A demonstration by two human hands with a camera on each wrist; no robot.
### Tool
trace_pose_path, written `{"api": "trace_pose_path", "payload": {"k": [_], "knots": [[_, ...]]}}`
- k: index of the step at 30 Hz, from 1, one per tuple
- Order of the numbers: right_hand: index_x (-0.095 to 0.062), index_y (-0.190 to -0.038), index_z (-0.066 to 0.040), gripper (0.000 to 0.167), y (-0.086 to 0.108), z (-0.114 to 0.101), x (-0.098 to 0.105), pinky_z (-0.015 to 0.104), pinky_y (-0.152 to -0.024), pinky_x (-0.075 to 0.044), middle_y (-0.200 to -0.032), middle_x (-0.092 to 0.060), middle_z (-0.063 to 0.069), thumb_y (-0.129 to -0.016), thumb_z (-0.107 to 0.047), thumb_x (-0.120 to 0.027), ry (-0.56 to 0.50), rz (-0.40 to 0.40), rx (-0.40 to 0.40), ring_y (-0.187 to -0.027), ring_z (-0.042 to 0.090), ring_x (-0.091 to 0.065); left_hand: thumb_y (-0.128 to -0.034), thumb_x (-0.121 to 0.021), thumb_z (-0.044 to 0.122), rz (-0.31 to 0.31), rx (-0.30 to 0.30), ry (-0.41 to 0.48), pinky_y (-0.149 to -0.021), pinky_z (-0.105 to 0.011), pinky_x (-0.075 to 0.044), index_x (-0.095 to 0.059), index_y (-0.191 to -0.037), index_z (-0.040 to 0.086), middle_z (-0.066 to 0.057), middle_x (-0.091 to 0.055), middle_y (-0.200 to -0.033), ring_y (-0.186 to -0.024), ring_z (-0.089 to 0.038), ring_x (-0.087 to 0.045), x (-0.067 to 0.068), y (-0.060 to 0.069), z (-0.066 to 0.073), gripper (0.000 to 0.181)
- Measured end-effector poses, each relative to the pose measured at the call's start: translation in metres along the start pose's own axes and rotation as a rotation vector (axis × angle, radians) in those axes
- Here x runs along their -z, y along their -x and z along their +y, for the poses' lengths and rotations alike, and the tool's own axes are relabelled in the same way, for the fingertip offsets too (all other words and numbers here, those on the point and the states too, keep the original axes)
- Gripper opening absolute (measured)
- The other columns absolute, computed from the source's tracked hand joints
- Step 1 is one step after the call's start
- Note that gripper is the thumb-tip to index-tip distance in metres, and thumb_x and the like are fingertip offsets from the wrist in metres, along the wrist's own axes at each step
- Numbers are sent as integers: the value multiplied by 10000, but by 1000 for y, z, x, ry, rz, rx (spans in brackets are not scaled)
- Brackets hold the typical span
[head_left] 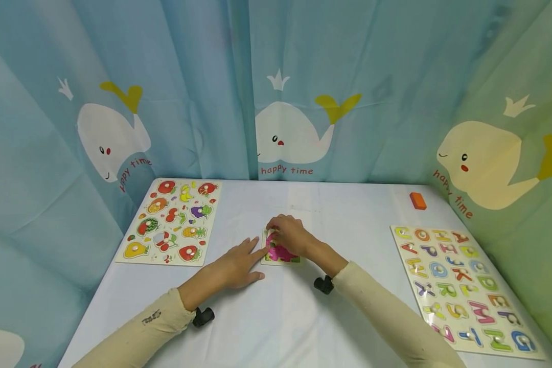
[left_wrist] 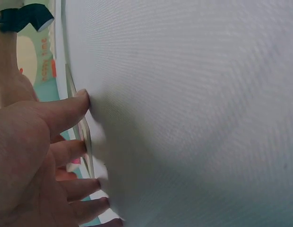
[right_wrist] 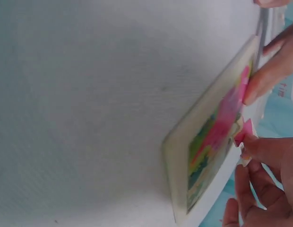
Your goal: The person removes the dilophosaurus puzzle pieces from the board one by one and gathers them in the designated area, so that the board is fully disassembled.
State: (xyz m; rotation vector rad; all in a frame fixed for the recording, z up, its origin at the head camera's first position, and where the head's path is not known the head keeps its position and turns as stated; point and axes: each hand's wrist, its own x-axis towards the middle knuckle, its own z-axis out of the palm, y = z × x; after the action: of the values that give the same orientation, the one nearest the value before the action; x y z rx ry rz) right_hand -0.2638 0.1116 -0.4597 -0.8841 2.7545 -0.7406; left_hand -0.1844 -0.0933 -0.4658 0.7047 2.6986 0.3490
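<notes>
A small board with a pink picture (head_left: 281,254) lies flat on the table. My left hand (head_left: 236,266) is spread palm down at its left side, the index finger resting on the board's surface, as the right wrist view shows. Over the board's upper part, my right hand (head_left: 293,236) bends its fingers down. In the right wrist view its thumb and fingers (right_wrist: 253,147) pinch a small pink piece (right_wrist: 245,131) at the far edge of the board (right_wrist: 177,142). In the left wrist view the left hand (left_wrist: 38,151) has its fingertips on the tabletop.
A fruit puzzle board (head_left: 170,222) lies at the back left of the white table (head_left: 267,317). The letter puzzle board (head_left: 464,291) is on the right, with an orange block (head_left: 417,201) behind it. Curtains with whales (head_left: 294,133) enclose the table's back and sides.
</notes>
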Motion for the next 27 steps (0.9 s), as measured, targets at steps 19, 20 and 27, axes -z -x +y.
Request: {"api": "trace_pose_path", "payload": {"k": [19, 20, 27], "knots": [[-709, -1117, 20, 125, 38, 76, 100, 295, -762, -517, -946, -720, 127, -1014, -2, -642, -177, -36, -78, -849, 185, -619, -1037, -658, 458, -12, 23, 36, -1277, -542, -288, -392, -1649, 230, -146, -230, -1749, -1614, -382, -216, 0, 0, 0, 706], [-708, -1117, 26, 130, 40, 83, 102, 294, -754, -509, -939, -719, 132, -1011, 4, -636, -178, -58, -89, -837, 180, -607, -1036, -659, 460, -11, 22, 35, -1277, -542, -288, -394, -1649, 229, -147, -233, -1749, -1614, -383, -218, 0, 0, 0, 706], [-722, -1080, 21, 116, 50, 112, 97, 300, -747, -475, -909, -697, 127, -992, 19, -646, -174, -145, -143, -826, 178, -540, -1037, -660, 453, -11, 20, 42, -1281, -543, -280, -392, -1649, 226, -149, -230, -1748, -1614, -386, -214, 1, 1, 1, 706]]}}
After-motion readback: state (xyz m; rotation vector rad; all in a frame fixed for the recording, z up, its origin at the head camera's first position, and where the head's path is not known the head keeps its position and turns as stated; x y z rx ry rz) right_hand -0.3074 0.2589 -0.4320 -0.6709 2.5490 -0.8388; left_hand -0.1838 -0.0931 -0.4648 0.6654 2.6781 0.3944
